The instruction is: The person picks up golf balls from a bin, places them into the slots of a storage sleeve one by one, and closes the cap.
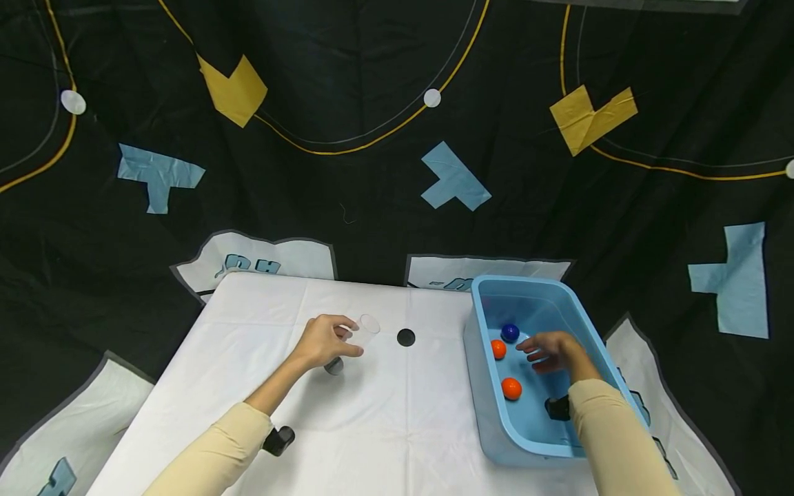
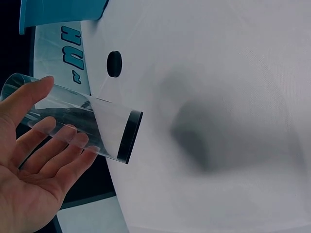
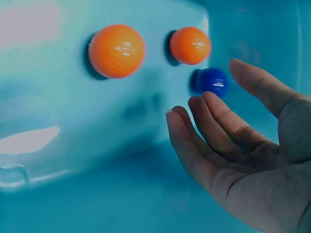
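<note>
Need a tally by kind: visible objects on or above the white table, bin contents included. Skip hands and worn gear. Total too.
Glossy orange balls: 2
Glossy dark-blue ball: 1
Clear cylindrical tube with black end: 1
Loose black round disc: 1
Light-blue rounded rectangular bin: 1
Total: 6

left hand: gripping, thumb opposite fingers | right hand: loosely curved, thumb apart
</note>
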Demonstrator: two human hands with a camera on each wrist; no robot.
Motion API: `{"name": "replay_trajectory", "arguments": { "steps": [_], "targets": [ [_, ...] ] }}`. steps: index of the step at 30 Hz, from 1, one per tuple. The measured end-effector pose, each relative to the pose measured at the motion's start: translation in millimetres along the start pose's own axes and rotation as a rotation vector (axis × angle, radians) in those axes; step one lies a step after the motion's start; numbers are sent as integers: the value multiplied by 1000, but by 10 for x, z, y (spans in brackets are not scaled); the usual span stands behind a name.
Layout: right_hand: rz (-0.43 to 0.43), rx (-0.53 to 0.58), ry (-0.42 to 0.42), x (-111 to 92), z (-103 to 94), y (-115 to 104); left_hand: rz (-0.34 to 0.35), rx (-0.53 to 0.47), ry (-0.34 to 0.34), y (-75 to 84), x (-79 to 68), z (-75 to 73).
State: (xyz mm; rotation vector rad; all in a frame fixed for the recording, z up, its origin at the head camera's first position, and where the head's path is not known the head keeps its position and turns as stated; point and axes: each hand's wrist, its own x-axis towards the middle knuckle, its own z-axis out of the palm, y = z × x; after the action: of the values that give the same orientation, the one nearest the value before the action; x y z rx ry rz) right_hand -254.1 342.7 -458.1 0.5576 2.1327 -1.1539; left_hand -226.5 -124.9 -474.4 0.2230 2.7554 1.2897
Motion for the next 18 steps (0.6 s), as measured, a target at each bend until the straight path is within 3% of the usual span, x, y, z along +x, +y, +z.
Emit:
{"name": "replay_trajectory", "arguments": {
  "steps": [18],
  "targets": [
    [95, -16, -55, 162, 191, 170, 38, 34, 8, 9, 3, 10]
  ]
}}
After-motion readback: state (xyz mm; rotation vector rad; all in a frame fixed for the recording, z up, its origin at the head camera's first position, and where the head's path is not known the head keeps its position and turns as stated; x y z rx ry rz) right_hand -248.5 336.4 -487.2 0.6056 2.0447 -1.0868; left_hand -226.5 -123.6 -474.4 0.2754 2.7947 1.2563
